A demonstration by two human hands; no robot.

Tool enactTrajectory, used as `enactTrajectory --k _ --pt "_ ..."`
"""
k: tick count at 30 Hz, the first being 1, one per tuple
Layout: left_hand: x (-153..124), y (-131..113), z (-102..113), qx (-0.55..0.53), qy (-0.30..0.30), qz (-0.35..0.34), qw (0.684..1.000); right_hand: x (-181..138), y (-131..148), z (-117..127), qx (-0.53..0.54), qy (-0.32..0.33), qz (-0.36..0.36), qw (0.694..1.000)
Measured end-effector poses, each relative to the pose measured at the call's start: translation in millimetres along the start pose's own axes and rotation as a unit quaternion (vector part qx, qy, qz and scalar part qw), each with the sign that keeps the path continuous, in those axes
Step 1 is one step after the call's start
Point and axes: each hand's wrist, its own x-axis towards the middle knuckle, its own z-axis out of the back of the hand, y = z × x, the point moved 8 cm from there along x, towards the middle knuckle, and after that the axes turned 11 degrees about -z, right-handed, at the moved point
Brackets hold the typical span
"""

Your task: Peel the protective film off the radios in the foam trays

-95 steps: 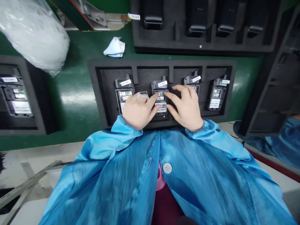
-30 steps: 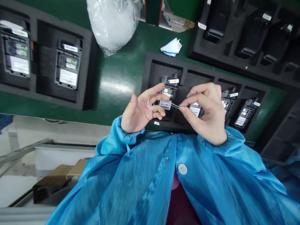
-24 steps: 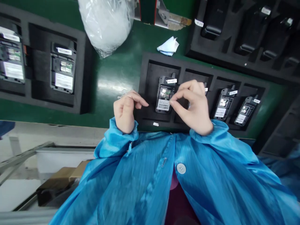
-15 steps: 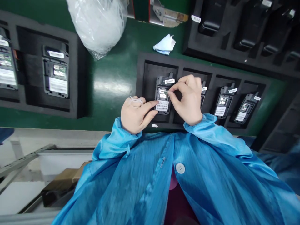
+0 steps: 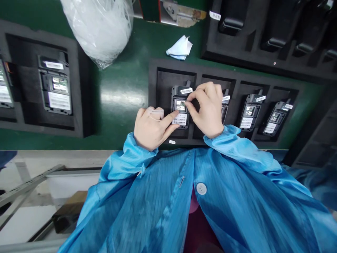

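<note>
A black foam tray (image 5: pixel 158 68) lies on the green table and holds several open-backed handsets. My left hand (image 5: pixel 151 128) rests on the tray with its index finger pressed on the leftmost handset (image 5: pixel 179 107), by its white barcode label; a clear strip lies over that hand's knuckles. My right hand (image 5: pixel 206 109) is closed in a pinch over the upper part of the same handset. What the pinched fingers hold is too small to make out. The second handset is mostly hidden behind my right hand.
Two more handsets (image 5: pixel 249 111) (image 5: pixel 276 117) sit in the tray's right slots. Another foam tray with a handset (image 5: pixel 55 86) lies at left, a third tray (image 5: pixel 263 58) at the back. A clear plastic bag (image 5: pixel 97 26) and a white cloth (image 5: pixel 180 47) lie behind.
My hands were raised and apart a second ago; both have come down onto the leftmost handset. My right hand's pinch has moved up to its top. The view has shifted.
</note>
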Motion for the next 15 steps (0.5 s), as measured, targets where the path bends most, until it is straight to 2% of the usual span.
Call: enactTrajectory --k 4,6,10,15 --pt "1.0 -1.5 2.2 0.007 -0.004 0.003 1.000 -4.8 -3.7 9.3 0.018 -0.014 0.007 1.000" --pt "0.4 -1.0 1.8 0.003 -0.003 0.006 1.000 -12.7 -3.0 13.9 0.012 -0.010 0.035 0.999" --pt "-0.7 -0.5 -0.1 -0.007 -0.002 0.004 1.000 -33.7 0.6 15.0 -0.038 0.015 0.109 0.993" --pt "0.8 -5.1 1.1 0.003 -0.009 -0.018 1.000 -43.7 0.6 10.5 -0.095 0.037 0.122 0.987"
